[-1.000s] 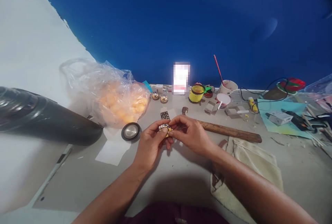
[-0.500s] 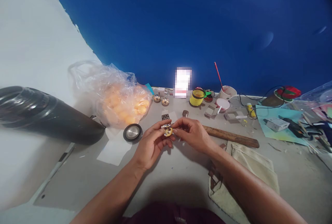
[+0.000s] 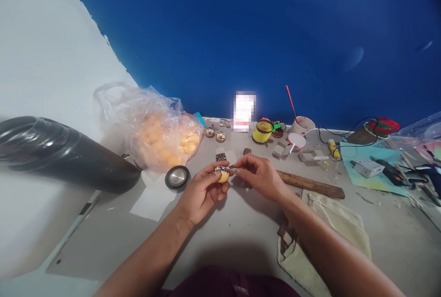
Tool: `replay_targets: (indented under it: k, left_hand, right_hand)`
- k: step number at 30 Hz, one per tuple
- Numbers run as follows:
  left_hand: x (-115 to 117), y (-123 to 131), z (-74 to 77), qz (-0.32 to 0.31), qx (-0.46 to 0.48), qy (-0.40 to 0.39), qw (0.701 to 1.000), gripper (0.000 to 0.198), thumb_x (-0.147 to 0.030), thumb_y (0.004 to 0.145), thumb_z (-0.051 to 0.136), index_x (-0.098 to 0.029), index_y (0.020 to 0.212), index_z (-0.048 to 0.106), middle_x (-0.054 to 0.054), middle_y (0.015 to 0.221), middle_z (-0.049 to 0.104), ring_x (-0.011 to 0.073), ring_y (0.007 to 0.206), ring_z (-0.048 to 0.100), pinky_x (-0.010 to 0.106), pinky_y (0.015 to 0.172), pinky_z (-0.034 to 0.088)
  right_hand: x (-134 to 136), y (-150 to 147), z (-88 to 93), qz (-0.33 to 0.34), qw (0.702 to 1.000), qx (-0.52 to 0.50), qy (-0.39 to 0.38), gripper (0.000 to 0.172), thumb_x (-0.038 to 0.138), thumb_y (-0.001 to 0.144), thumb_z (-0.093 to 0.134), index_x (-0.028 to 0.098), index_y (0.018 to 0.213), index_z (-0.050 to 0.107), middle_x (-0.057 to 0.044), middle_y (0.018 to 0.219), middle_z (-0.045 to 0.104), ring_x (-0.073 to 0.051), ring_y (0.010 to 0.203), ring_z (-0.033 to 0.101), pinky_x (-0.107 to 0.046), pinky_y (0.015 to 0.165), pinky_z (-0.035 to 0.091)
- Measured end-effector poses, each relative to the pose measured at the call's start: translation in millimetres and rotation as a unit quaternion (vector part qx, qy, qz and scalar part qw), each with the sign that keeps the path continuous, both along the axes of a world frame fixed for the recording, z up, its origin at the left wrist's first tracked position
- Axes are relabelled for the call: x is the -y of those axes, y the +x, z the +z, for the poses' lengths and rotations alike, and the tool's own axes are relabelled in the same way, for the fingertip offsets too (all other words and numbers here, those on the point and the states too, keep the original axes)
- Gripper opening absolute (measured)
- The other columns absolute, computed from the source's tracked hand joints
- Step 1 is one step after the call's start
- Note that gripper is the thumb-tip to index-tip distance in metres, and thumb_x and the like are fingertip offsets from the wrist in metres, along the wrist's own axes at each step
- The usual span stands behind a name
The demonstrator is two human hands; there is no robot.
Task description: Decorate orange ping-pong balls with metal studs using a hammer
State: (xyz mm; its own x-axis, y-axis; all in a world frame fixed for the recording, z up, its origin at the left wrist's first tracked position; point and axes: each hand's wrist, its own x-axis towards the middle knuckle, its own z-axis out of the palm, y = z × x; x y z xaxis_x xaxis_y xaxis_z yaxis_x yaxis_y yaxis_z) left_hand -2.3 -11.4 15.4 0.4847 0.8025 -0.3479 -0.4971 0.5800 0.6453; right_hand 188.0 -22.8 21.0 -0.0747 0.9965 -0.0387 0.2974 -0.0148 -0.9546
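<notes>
Right now the left hand is curled around a small yellow ball with a glittering top, gripping it between thumb and fingers just above the table. The right hand meets it from the other side, thumb and forefinger pinched on a thin dark piece whose tip touches the ball's top; it is too small to make out.

Just left of the left hand lies a round black-rimmed metal lid beside a white paper sheet. Further left sit a clear plastic bag of orange balls and a dark cylinder lying on its side. Just beyond the fingers a small glittery strip lies, and farther off two decorated balls, a yellow cup and a white cup with a red stick in it. A wooden stick runs out from behind the right hand, and a beige cloth lies under the right forearm. Nothing comes between the two hands and the ball.
</notes>
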Motion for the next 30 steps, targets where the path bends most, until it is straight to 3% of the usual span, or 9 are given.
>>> replay_targets:
  k: [3, 12, 17, 21, 27, 30]
  left_hand:
    - [-0.4, 0.6, -1.5, -0.025, 0.035, -0.031, 0.999, 0.031, -0.011, 0.077, 0.074, -0.014, 0.108, 0.072, 0.009, 0.088, 0.071, 0.0078, 0.055, 0.053, 0.018, 0.044, 0.037]
    - [-0.1, 0.5, -1.5, -0.019, 0.066, -0.047, 0.997, 0.035, -0.009, 0.073, 0.076, -0.017, 0.108, 0.073, 0.009, 0.094, 0.069, 0.0066, 0.057, 0.045, 0.016, 0.044, 0.033]
    - [-2.1, -1.7, 0.3, -0.024, 0.059, -0.052, 0.997, 0.040, -0.013, 0.079, 0.071, -0.017, 0.119, 0.070, 0.012, 0.097, 0.071, 0.0083, 0.060, 0.051, 0.017, 0.048, 0.038]
    - [-5.5, -3.0, 0.2, -0.013, 0.049, -0.065, 0.997, 0.031, -0.023, 0.089, 0.065, -0.014, 0.118, 0.069, 0.016, 0.103, 0.072, 0.0124, 0.067, 0.058, 0.021, 0.053, 0.046]
    - [-8.1, -6.2, -5.7, -0.011, 0.061, -0.071, 0.996, 0.024, -0.026, 0.093, 0.063, -0.011, 0.110, 0.070, 0.013, 0.091, 0.071, 0.0091, 0.058, 0.052, 0.017, 0.045, 0.039]
    - [-8.7, -5.5, -6.4, 0.000, 0.053, -0.069, 0.996, 0.022, -0.024, 0.094, 0.060, -0.011, 0.109, 0.069, 0.013, 0.091, 0.071, 0.0112, 0.062, 0.057, 0.019, 0.050, 0.044]
  right_hand:
    - [0.4, 1.2, 3.4, -0.005, 1.000, 0.008, 0.003, 0.016, 0.032, 0.082, 0.065, 0.018, 0.084, 0.069, 0.002, 0.066, 0.063, -0.011, 0.055, 0.052, -0.023, 0.052, 0.041]
    - [-0.4, 2.3, 6.2, -0.011, 1.000, 0.015, 0.024, 0.011, 0.027, 0.081, 0.062, 0.018, 0.080, 0.068, 0.004, 0.059, 0.060, -0.010, 0.052, 0.051, -0.023, 0.051, 0.040]
    - [-2.4, 4.5, 1.7, -0.016, 0.999, 0.037, 0.030, 0.011, 0.028, 0.083, 0.062, 0.018, 0.081, 0.068, 0.003, 0.063, 0.063, -0.011, 0.054, 0.052, -0.024, 0.055, 0.041]
    - [-5.5, 8.5, -5.1, -0.036, 0.993, 0.099, 0.055, 0.013, 0.028, 0.085, 0.061, 0.019, 0.083, 0.069, 0.002, 0.068, 0.065, -0.012, 0.059, 0.053, -0.025, 0.061, 0.041]
    - [-10.2, 11.2, -16.0, -0.042, 0.979, 0.173, 0.099, 0.011, 0.023, 0.087, 0.059, 0.020, 0.082, 0.068, 0.001, 0.072, 0.067, -0.013, 0.065, 0.057, -0.026, 0.066, 0.040]
    - [-11.1, 13.6, -19.6, -0.035, 0.970, 0.208, 0.123, 0.011, 0.022, 0.089, 0.058, 0.020, 0.084, 0.067, 0.000, 0.078, 0.069, -0.014, 0.070, 0.059, -0.026, 0.068, 0.040]
